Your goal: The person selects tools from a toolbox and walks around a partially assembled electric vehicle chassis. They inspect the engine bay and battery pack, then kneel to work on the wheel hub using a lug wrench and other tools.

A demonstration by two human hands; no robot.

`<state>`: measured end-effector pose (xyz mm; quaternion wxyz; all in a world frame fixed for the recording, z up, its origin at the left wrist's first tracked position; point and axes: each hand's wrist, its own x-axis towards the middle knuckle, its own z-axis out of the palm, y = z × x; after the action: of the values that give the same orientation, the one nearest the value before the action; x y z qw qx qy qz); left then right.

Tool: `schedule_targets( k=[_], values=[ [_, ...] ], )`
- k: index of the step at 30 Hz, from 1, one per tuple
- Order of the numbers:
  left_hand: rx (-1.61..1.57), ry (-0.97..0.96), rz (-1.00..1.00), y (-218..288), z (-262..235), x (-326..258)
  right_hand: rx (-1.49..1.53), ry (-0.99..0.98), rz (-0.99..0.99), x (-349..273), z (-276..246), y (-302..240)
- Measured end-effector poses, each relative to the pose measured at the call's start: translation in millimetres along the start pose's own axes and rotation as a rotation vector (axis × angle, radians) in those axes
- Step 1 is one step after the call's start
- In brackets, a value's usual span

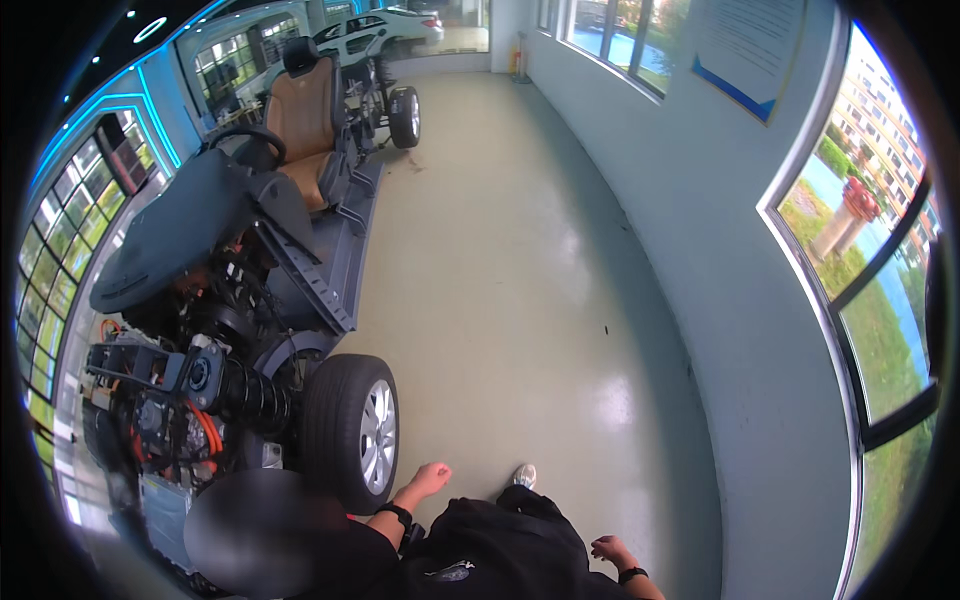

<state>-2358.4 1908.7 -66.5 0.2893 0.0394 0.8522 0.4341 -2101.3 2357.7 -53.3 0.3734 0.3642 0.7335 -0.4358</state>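
My left hand (432, 478) hangs in front of my body with its fingers curled in and nothing showing in them. A dark band circles that wrist. Nearest to it stands the front wheel (377, 437) of a cut-open car chassis (250, 330), a little to its left and apart from it. My right hand (612, 548) is low at my right side, its fingers loosely curled, with no object visible. That wrist also wears a dark band (633, 575). One light-coloured shoe (525, 475) shows ahead of my dark clothes.
The chassis bears a brown seat (303, 110), a steering wheel (250, 145) and orange cables (207, 435). A pale floor (480, 280) runs forward between it and the right wall (660, 200). An opened window (880, 340) is at right. A white car (385, 28) stands far back.
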Motion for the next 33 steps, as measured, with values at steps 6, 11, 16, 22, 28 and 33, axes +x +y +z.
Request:
schedule_targets(
  k=[6,11,16,22,28,33],
  values=[
    [-0.033,-0.062,-0.639,-28,-24,23,-0.091,0.083,-0.215,121,-177,-208],
    [-0.088,-0.222,-0.874,-24,-37,135,-0.144,0.133,-0.364,219,-278,-385],
    [0.134,-0.251,-0.506,50,-87,377,-0.143,0.031,-0.323,314,-344,-497],
    [-0.015,0.071,-0.034,311,-198,660,-0.081,-0.024,-0.244,402,-441,-607],
    [-0.004,0.068,0.167,434,-267,862,-0.083,-0.029,-0.196,542,-549,-720],
    [0.068,0.147,-0.165,375,-283,936,-0.252,-0.128,-0.163,635,-639,-889]
  ],
)
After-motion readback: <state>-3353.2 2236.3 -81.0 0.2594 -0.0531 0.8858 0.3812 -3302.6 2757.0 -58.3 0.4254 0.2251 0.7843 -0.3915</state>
